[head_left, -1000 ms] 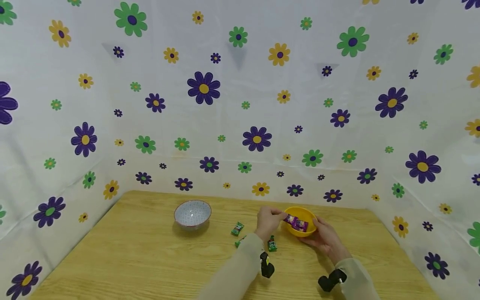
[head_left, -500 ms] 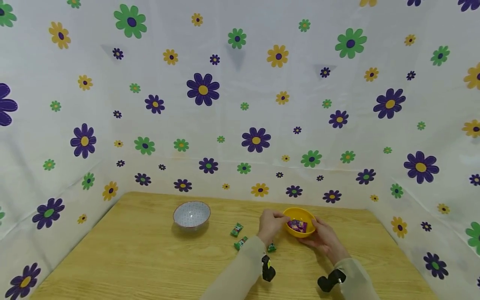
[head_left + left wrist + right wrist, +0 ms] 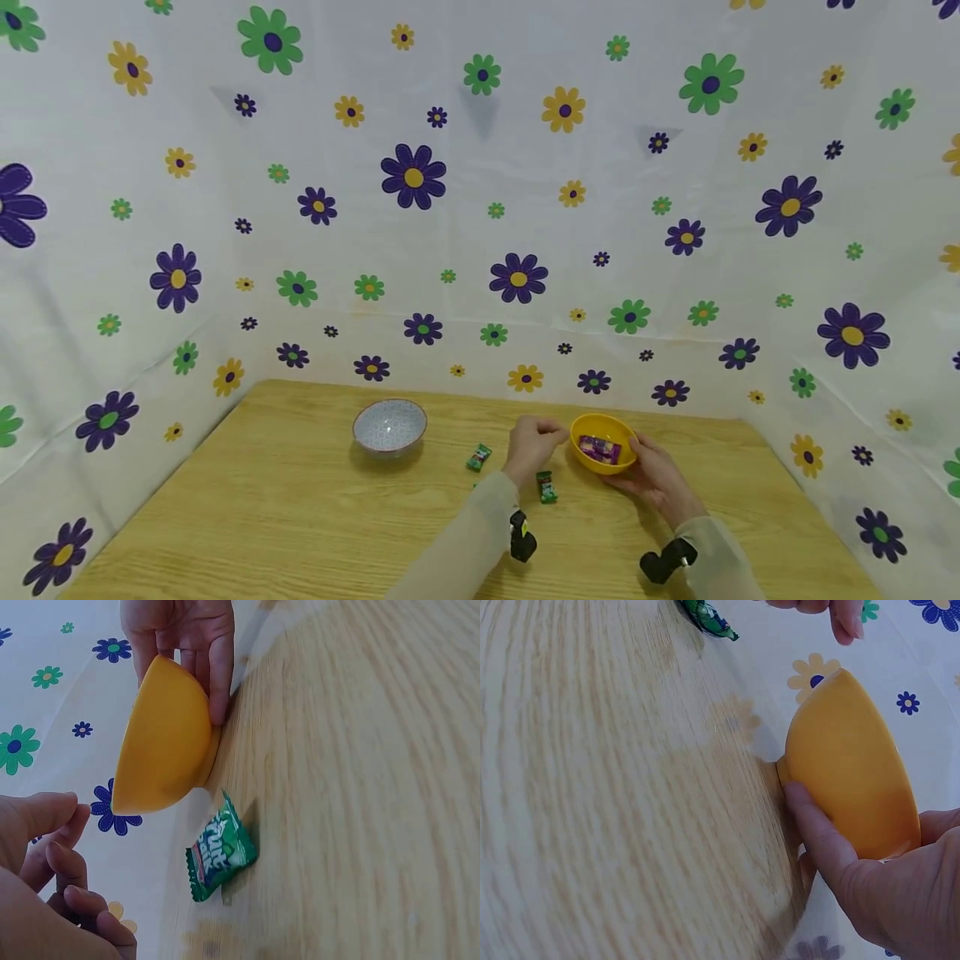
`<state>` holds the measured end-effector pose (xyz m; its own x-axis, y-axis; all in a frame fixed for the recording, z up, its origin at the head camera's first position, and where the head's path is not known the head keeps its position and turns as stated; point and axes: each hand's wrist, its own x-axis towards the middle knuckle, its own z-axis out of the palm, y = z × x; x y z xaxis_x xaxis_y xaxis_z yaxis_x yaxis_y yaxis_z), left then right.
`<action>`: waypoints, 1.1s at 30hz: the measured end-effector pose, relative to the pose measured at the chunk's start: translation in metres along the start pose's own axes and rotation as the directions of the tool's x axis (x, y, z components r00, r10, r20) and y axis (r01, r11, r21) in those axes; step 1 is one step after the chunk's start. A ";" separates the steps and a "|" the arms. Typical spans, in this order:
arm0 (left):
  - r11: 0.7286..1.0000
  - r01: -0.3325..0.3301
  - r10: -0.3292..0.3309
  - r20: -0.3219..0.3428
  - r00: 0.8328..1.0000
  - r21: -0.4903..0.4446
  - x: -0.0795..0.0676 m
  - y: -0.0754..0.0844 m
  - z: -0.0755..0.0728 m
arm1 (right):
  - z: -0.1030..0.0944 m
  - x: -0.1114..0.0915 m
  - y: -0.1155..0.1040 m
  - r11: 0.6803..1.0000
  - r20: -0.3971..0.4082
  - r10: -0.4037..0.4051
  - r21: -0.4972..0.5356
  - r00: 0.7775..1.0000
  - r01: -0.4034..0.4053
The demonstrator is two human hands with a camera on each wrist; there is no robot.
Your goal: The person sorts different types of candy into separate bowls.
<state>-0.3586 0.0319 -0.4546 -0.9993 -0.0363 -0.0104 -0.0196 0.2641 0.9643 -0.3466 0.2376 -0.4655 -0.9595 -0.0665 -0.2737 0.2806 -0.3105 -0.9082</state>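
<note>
My right hand (image 3: 660, 483) grips the yellow bowl (image 3: 596, 425) at its right side, fingers spread around its wall and base. Inside the bowl lie purple-wrapped candies (image 3: 600, 451). Just left of the rim is my left hand (image 3: 532, 446), fingers loosely curled and holding nothing. The left wrist view shows its thumb and fingers (image 3: 64, 855) apart from the yellow bowl (image 3: 165, 742). A green-wrapped candy (image 3: 547, 487) lies on the table below that hand. Another green candy (image 3: 478, 457) lies to its left, and a third is mostly hidden behind the left sleeve.
A patterned bowl (image 3: 378, 425) with a red rim stands at the back left of the wooden table (image 3: 300, 517). White sheeting (image 3: 450, 233) printed with flowers rises behind the table and along both sides.
The purple candy pinched by my left hand has gone into the yellow bowl with the others. My left hand has since drawn back left, away from the rim. My right hand keeps holding the bowl.
</note>
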 end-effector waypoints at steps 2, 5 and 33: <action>1.000 -0.005 0.005 0.002 1.000 -0.003 -0.001 -0.001 -0.002 | -0.001 -0.001 0.000 1.000 -0.009 0.002 -0.003 1.000 -0.002; 1.000 -0.027 0.027 0.005 1.000 0.005 -0.001 -0.003 -0.005 | -0.001 -0.003 0.000 1.000 -0.018 0.004 -0.008 1.000 -0.004; 0.963 -0.267 0.268 -0.017 0.963 0.045 -0.013 -0.012 -0.091 | 0.000 -0.005 -0.003 0.999 -0.016 0.008 -0.036 1.000 -0.009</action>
<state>-0.3428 -0.0581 -0.4425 -0.9672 0.0196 0.2531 0.2467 0.3073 0.9191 -0.3424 0.2389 -0.4609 -0.9567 -0.0534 -0.2861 0.2895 -0.2760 -0.9165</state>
